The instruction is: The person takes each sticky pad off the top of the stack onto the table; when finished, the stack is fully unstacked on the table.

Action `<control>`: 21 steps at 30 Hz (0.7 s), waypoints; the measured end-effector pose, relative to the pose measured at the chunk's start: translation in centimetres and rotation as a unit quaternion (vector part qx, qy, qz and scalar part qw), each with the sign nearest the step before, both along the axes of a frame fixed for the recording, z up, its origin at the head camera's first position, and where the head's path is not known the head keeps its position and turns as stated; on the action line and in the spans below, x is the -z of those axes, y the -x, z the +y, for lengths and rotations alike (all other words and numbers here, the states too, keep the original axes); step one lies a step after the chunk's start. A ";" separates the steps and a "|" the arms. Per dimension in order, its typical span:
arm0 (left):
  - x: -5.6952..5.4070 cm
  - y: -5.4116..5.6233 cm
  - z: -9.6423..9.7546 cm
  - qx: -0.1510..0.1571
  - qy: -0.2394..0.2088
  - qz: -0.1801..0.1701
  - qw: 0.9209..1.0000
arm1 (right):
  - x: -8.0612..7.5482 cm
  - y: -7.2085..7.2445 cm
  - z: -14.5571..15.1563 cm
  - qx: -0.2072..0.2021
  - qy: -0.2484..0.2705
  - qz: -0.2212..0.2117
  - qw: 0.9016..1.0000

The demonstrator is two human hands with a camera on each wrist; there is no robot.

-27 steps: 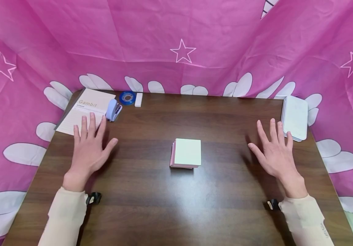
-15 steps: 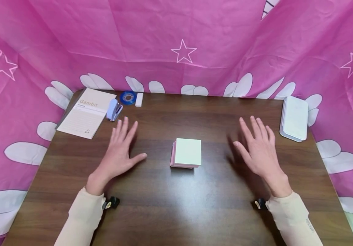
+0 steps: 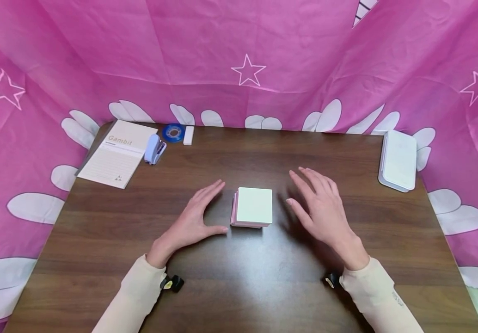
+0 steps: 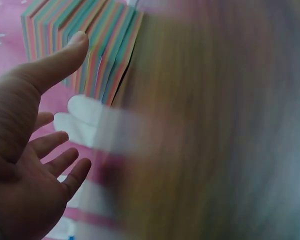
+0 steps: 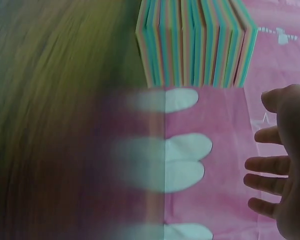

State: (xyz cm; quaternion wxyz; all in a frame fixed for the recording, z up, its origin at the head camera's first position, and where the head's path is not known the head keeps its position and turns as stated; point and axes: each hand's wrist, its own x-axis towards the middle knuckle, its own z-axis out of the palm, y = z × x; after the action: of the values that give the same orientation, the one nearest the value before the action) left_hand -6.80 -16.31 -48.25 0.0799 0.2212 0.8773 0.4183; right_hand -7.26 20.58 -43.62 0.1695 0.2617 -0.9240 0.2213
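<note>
Note paper stack [image 3: 254, 206] at middle of brown table [image 3: 239, 157], pale on top, banded in colours along sides. See left hand [image 3: 188, 224] just left of stack, wide of grip, with thumb and fingers parted. See right hand [image 3: 327, 215] near its right, likewise wide. Log notebook [image 3: 112, 159] and lilac stapler [image 3: 152, 150] far left, white case [image 3: 399, 159] far right.

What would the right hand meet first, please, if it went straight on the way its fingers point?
Probably the pink curtain beyond the table: in the head view, the right hand points past the stack of paper. Depth is unclear; angled lower, it might touch the table first.
</note>
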 end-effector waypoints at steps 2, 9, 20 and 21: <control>0.3 -0.1 0.5 -0.006 -0.021 -0.004 1.000 | -0.1 -0.2 -0.6 -0.014 0.011 0.001 1.000; 1.7 -0.1 1.9 -0.031 -0.105 -0.009 0.994 | -0.5 -0.8 -2.6 -0.061 0.055 -0.022 0.996; 2.6 -0.2 3.0 -0.028 -0.134 0.004 0.991 | -0.8 -1.2 -4.2 -0.064 0.029 -0.092 0.993; 2.6 -0.2 3.0 -0.028 -0.133 0.003 0.991 | -0.8 -1.2 -4.2 -0.064 0.027 -0.094 0.993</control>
State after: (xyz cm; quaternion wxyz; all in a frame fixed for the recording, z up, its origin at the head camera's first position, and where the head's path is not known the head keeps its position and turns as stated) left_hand -6.59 -13.28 -50.88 0.0354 0.2065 0.8200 0.5326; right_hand -6.05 16.34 -42.83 0.0749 0.2939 -0.9108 0.2802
